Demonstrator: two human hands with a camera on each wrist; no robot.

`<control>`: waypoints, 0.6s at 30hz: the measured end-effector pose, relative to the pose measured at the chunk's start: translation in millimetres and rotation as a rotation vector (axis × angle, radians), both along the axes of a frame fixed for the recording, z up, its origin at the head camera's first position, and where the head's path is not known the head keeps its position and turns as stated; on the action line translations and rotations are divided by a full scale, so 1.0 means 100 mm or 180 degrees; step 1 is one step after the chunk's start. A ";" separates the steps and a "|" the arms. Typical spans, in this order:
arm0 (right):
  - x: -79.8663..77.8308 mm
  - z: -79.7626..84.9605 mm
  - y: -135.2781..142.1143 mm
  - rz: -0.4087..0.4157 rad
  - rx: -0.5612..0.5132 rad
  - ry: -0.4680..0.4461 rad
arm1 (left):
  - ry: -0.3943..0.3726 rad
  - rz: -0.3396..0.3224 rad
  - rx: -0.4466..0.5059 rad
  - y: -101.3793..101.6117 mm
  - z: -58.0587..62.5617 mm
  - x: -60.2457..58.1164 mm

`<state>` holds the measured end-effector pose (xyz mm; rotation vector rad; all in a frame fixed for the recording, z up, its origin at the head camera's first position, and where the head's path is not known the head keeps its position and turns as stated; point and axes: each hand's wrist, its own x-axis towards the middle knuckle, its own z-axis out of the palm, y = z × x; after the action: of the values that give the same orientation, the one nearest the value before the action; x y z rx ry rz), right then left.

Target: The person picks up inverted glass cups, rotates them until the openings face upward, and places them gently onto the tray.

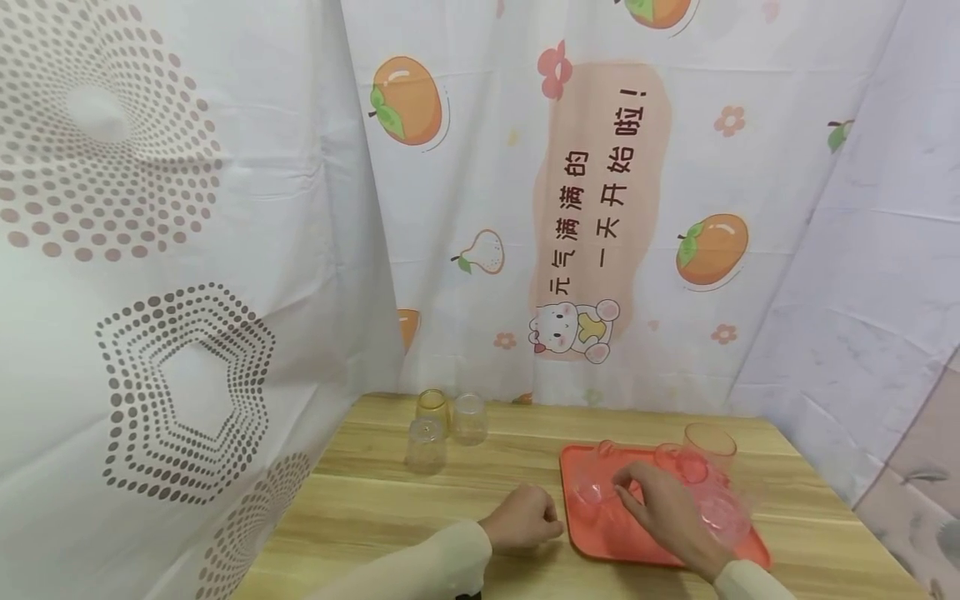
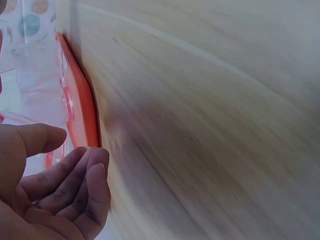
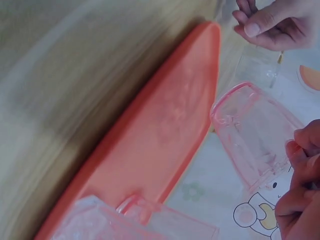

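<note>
A person's bare right hand (image 1: 663, 508) reaches over a flat red-orange rectangular tray (image 1: 611, 542). Its fingers are narrowed in what looks like a pinch on the side of a see-through pale pink plastic-looking cup (image 3: 250, 140), though the exact contact, perhaps a handle, is partly hidden. The cup is just to the left of those fingers, over the tray's left part and seemingly a little above its surface. Such a light hold probably suits a small, smooth cup, leaving most of its body uncovered.

The bare left hand (image 1: 521, 518) is beside the tray's left edge, its fingers loosely curled with a gap to the thumb, holding nothing. Placed there, it is probably near enough to steady the cup or tray.

To the right of the right fingers, more transparent pink cups crowd the tray, including a patterned cup (image 1: 722, 515); they overlap too much to count. The low raised rim likely helps to contain them.

Beyond the left fingers and farther left, 3 glass-like tumblers stand close together on the pale wood-grain tabletop (image 1: 375, 500): 1 amber (image 1: 432, 407) and 2 colourless (image 1: 470, 419), well apart from the tray.
</note>
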<state>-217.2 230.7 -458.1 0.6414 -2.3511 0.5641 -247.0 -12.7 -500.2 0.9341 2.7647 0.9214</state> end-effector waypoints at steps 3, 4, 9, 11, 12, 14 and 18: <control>-0.05 0.01 0.02 -0.0077 0.0066 -0.0061 | 0.0023 0.0048 -0.0053 0.06 -0.01 0.00; -0.07 0.02 0.03 -0.0099 0.0076 -0.0082 | 0.0008 0.0066 -0.0063 0.08 -0.01 0.01; -0.13 0.05 0.06 -0.0156 0.0151 -0.0125 | -0.0044 0.0167 -0.0120 0.15 -0.01 0.01; -0.15 0.06 0.06 -0.0158 0.0179 -0.0143 | -0.0071 0.0198 -0.0132 0.16 -0.01 0.00; -0.16 0.07 0.07 -0.0166 0.0190 -0.0153 | -0.0069 0.0211 -0.0149 0.17 -0.02 0.00; -0.18 0.08 0.07 -0.0197 0.0209 -0.0176 | -0.0055 0.0218 -0.0159 0.18 -0.03 -0.01; -0.22 0.08 0.08 -0.0250 0.0250 -0.0210 | 0.0021 0.0200 -0.0135 0.20 -0.05 -0.02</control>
<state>-238.9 238.9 -450.1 0.5705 -2.4589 0.4663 -249.3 7.8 -505.5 0.8502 2.8224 0.8662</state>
